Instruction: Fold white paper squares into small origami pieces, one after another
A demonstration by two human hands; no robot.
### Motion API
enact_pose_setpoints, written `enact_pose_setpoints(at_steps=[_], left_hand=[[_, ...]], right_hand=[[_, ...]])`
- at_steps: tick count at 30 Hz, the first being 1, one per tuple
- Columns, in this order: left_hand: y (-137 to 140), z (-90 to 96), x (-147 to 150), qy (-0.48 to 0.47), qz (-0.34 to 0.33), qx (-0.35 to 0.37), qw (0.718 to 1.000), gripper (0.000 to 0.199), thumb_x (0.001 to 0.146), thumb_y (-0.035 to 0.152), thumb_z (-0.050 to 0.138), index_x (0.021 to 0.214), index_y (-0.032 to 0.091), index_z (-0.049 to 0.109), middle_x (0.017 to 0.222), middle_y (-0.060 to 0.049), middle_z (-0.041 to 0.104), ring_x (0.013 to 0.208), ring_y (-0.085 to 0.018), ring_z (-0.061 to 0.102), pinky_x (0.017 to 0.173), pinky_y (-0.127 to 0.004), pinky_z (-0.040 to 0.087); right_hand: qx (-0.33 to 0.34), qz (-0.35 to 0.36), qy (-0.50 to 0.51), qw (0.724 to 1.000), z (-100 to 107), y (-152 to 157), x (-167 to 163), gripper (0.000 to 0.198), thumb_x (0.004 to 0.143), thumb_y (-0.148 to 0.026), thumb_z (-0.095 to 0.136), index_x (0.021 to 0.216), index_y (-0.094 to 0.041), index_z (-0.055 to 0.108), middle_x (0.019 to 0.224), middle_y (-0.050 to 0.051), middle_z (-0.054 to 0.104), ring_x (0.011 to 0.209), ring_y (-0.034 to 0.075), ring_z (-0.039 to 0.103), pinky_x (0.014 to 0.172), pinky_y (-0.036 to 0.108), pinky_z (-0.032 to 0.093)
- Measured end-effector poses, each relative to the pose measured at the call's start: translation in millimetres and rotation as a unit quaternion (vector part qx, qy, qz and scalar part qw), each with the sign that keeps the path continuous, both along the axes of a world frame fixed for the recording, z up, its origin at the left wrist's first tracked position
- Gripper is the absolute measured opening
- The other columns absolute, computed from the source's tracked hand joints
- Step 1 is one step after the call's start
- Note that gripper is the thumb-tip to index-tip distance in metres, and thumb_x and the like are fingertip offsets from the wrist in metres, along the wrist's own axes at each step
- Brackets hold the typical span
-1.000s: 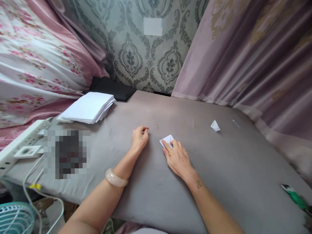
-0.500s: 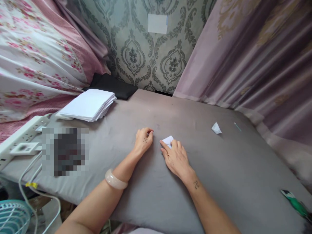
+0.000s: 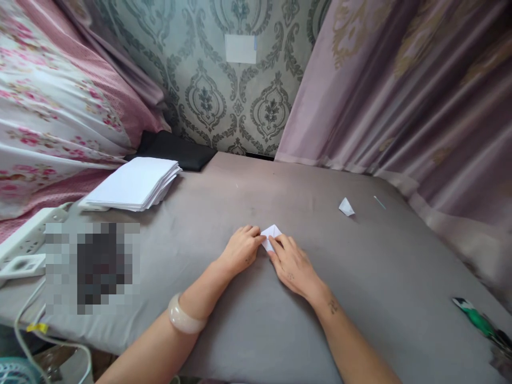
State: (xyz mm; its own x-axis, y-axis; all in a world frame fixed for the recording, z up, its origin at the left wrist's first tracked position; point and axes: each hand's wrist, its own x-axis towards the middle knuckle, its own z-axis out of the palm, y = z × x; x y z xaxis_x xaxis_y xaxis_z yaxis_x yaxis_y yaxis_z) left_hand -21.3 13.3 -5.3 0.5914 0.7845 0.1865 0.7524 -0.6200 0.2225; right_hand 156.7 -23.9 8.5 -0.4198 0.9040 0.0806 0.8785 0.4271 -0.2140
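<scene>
Grey cloth-covered table point(image 3: 384, 288), broad and flat: good for pressing, well in from the near edge. At the far left corner, a flat black rectangular item point(image 3: 180, 151) of unclear material, and just in front of it a stack of loose white paper sheets point(image 3: 134, 181).

Near the table's middle, both hands close together, at opposite sides of the same paper. Left hand point(image 3: 242, 248): fingers curled, tips at the left corner. Right hand point(image 3: 292, 261): fingers stretched forward, tips on the lower right part. Impossible to tell for either: pinching or merely pressing.

Between them, about midway from far edge to near edge, a small angular packet of folded white paper point(image 3: 271, 232), with a crease visible near the top corner. For a clean fold, best to pin with the right fingertips, line up the edges with the left, then press firmly outward along the crease. Beware of layers slipping at the corner, or of soft cloth blunting the fold.

Toward the far right corner, well apart, a smaller pointed piece of folded white paper point(image 3: 346, 207).
</scene>
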Motion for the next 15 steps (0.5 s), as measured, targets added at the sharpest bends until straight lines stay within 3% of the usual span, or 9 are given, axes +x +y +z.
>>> enact_pose_setpoints(at_steps=[6,15], left_hand=[[-13.6,9.5,15.4,0.101,0.026,-0.004,0.995,0.028,0.088,0.015,0.042,0.109,0.014,0.059,0.097,-0.011,0.058,0.091,-0.025,0.052,0.072,-0.036,0.04],[-18.1,6.5,18.2,0.089,0.066,-0.01,0.994,0.041,0.085,0.013,0.042,0.124,0.021,0.051,0.102,-0.011,0.057,0.091,-0.025,0.051,0.072,-0.035,0.039]], right_hand=[[0.02,-0.016,-0.035,0.999,1.7,2.9,-9.8,0.039,0.096,-0.031,0.032,0.125,-0.015,0.052,0.106,0.012,0.056,0.097,0.023,0.05,0.084,0.036,0.043],[0.006,-0.01,0.054,0.998,0.2,1.5,1.4,0.03,0.096,-0.027,0.036,0.116,-0.021,0.058,0.108,0.008,0.057,0.099,0.02,0.051,0.086,0.032,0.044]])
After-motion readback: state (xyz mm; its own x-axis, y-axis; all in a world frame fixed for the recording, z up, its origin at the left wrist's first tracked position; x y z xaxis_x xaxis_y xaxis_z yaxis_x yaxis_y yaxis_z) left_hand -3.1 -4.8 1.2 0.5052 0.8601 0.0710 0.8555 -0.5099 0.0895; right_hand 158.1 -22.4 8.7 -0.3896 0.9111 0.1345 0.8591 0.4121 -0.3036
